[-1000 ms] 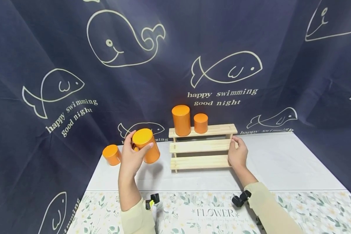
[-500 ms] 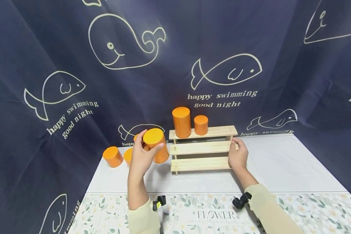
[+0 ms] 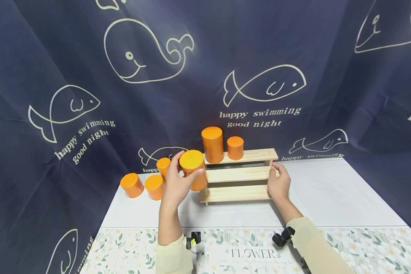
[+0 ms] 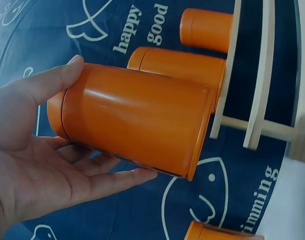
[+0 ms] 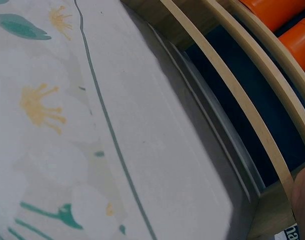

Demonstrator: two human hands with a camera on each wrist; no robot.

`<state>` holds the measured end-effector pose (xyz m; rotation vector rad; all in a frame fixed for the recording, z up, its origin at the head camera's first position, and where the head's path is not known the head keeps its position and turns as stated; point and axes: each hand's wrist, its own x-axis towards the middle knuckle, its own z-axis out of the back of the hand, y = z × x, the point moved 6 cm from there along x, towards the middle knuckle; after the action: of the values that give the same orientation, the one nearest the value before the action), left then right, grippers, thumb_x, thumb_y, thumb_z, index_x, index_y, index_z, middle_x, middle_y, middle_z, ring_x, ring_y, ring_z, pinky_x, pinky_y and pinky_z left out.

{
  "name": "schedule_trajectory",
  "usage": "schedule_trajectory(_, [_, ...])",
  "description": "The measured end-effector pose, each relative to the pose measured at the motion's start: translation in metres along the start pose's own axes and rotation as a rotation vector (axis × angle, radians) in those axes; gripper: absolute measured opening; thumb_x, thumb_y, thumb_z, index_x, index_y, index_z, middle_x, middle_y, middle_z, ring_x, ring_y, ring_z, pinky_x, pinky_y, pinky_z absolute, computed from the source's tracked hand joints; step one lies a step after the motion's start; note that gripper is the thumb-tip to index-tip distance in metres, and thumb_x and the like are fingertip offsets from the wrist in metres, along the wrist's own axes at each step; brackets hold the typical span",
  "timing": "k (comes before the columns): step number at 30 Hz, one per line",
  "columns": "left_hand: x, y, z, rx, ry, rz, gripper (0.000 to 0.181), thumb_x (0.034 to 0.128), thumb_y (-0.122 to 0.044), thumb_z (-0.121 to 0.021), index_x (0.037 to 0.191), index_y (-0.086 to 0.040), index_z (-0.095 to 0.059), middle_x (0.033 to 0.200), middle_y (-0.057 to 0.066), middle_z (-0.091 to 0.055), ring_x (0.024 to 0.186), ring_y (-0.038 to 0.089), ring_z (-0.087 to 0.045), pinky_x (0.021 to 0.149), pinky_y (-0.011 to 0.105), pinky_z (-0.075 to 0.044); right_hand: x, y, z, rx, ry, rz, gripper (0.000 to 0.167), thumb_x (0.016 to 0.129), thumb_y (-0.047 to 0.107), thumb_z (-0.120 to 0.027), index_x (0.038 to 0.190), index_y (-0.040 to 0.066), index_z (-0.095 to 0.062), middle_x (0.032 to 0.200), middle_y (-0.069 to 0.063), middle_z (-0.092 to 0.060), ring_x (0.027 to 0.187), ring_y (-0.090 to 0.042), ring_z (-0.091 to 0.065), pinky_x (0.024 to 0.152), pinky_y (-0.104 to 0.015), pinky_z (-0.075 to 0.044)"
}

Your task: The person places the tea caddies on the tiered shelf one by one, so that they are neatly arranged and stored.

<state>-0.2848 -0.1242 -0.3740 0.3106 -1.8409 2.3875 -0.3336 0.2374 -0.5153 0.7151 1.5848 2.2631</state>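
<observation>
My left hand (image 3: pixel 176 186) holds a tall orange canister (image 3: pixel 192 160) with a lid, thumb on one side and fingers on the other. In the left wrist view, the canister (image 4: pixel 137 122) is held off the table, tilted. It overlaps the left end of a three-tier wooden shelf (image 3: pixel 239 175) in the head view. My right hand (image 3: pixel 279 182) grips the shelf's right end; only a sliver of that hand (image 5: pixel 303 197) shows in the right wrist view. On the top tier stand another tall orange canister (image 3: pixel 213 146) and a small one (image 3: pixel 235 149).
Left of my left hand, three smaller orange canisters stand on the white table: one (image 3: pixel 132 185) at far left, one (image 3: pixel 154 187) nearer, one (image 3: pixel 163 166) behind, partly hidden. A dark blue curtain (image 3: pixel 178 102) hangs behind. Floral cloth (image 3: pixel 123 251) covers the front.
My left hand has carried the tall canister to the right, up to the shelf's left end, uncovering the smaller canisters on the left. My right hand stays on the shelf.
</observation>
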Motion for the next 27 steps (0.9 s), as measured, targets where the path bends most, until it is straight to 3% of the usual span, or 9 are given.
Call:
schedule_trajectory(9, [-0.002,-0.003,-0.015,0.034,0.038,-0.01,0.09,0.0842,-0.022,-0.09,0.159,-0.013,-0.041,0.152,0.01,-0.055,0.14,0.031,-0.053,0.12,0.057,-0.044,-0.002,-0.004,0.0,0.047,0.008,-0.046,0.04,0.11,0.011,-0.04,0.144,0.0,-0.058,0.151,-0.026,-0.058,0.15,-0.043,-0.047,0.127,-0.057,-0.035])
schedule_trajectory(27, [-0.002,-0.008,-0.042,-0.011,0.079,-0.058,0.09,0.0835,-0.022,-0.091,0.159,-0.014,-0.042,0.15,0.011,-0.056,0.138,0.029,-0.054,0.118,0.053,-0.048,0.002,-0.006,-0.001,0.06,0.001,-0.045,0.041,0.109,0.011,-0.039,0.143,0.0,-0.059,0.151,-0.024,-0.058,0.15,-0.041,-0.047,0.127,-0.055,-0.035])
